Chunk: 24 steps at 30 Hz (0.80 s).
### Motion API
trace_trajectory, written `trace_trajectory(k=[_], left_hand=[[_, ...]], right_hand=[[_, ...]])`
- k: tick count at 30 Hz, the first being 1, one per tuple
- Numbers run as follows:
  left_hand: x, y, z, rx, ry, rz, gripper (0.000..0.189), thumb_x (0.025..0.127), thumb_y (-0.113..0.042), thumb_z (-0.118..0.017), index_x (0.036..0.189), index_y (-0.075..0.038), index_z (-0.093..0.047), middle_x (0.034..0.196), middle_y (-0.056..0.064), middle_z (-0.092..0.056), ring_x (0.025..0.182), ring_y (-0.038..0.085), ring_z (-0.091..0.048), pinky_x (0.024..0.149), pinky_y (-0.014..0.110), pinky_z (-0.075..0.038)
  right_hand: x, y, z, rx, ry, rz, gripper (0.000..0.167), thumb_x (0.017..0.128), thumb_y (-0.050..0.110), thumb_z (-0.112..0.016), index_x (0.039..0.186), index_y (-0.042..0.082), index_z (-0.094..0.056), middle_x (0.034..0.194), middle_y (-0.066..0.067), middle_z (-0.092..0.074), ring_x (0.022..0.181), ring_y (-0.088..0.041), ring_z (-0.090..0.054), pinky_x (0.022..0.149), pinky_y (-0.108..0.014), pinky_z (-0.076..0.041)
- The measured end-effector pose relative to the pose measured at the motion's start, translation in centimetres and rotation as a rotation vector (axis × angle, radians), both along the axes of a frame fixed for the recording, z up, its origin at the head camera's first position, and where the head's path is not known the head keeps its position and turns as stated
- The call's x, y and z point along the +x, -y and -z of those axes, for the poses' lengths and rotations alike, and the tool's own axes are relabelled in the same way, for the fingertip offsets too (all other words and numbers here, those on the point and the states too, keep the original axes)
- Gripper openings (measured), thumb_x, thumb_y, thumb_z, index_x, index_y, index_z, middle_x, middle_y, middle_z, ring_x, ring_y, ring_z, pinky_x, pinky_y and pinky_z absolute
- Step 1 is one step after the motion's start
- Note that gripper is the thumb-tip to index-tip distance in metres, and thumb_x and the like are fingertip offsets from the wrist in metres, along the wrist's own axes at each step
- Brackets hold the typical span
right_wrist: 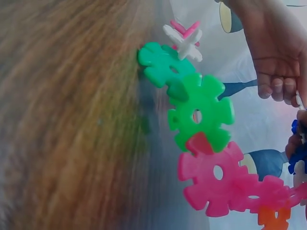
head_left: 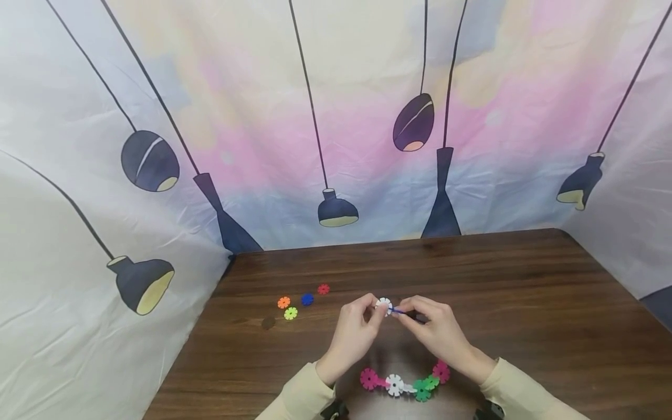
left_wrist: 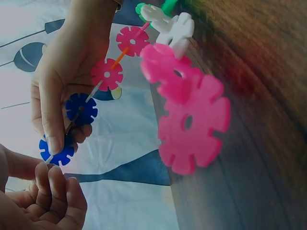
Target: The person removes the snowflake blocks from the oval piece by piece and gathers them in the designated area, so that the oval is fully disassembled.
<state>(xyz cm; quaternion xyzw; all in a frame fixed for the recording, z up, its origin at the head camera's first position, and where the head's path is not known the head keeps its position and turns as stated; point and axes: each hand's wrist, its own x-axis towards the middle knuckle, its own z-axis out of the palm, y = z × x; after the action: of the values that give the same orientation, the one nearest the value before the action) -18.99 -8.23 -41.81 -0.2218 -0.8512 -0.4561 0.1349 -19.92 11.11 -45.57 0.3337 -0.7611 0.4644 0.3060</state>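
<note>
Both hands meet above the table over a chain of notched, flower-shaped interlocking discs. My left hand (head_left: pixel 354 329) pinches a white disc (head_left: pixel 384 305) between thumb and fingers. In the left wrist view, my right hand (left_wrist: pixel 74 81) grips a blue disc (left_wrist: pixel 58 152) at the chain's end, touching the white disc's edge. From there the chain runs through another blue disc (left_wrist: pixel 81 109) and pink discs (left_wrist: pixel 107 74). Its lower part curves below the hands, with a white disc (head_left: pixel 394 385), green discs (right_wrist: pixel 201 112) and a magenta disc (head_left: pixel 369 378) at the left end.
Loose discs lie at the table's left: orange (head_left: pixel 284 302), blue (head_left: pixel 307 299), yellow-green (head_left: pixel 291 314) and red (head_left: pixel 323 289). A dark brown round spot (head_left: pixel 268 322), perhaps another disc, is beside them. A lamp-printed cloth (head_left: pixel 367 175) hangs behind the brown wooden table (head_left: pixel 525 280).
</note>
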Motion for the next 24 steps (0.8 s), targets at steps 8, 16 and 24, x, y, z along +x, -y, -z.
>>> trace_trajectory(k=[8,16,24], left_hand=[[0.09,-0.14,0.36,0.042,-0.016,-0.027,0.021,0.098,-0.018,-0.068,0.078,-0.013,-0.062,0.061,-0.009,-0.047,0.049,0.003,-0.038,0.047,0.018,-0.032],[0.12,-0.35,0.49,0.096,-0.027,-0.033,0.018,0.098,-0.015,-0.067,0.081,-0.012,-0.065,0.066,-0.009,-0.053,0.054,0.005,-0.042,0.051,0.018,-0.035],[-0.15,-0.16,0.45,0.212,0.075,0.024,0.022,0.1,-0.022,-0.066,0.085,-0.005,-0.068,0.07,0.01,-0.064,0.062,0.016,-0.058,0.056,0.021,-0.043]], right_hand=[[0.14,0.25,-0.2,0.003,-0.009,0.027,0.023,0.08,0.0,-0.083,0.091,0.018,-0.075,0.093,0.008,-0.072,0.084,-0.009,-0.07,0.072,-0.018,-0.054],[0.22,0.53,-0.3,-0.031,-0.103,0.045,0.03,0.076,-0.005,-0.084,0.092,0.018,-0.074,0.092,0.005,-0.072,0.081,-0.013,-0.071,0.068,-0.021,-0.054],[0.07,0.02,-0.27,-0.04,-0.051,0.066,0.029,0.077,-0.003,-0.084,0.093,0.019,-0.075,0.094,0.003,-0.073,0.082,-0.011,-0.069,0.066,-0.02,-0.053]])
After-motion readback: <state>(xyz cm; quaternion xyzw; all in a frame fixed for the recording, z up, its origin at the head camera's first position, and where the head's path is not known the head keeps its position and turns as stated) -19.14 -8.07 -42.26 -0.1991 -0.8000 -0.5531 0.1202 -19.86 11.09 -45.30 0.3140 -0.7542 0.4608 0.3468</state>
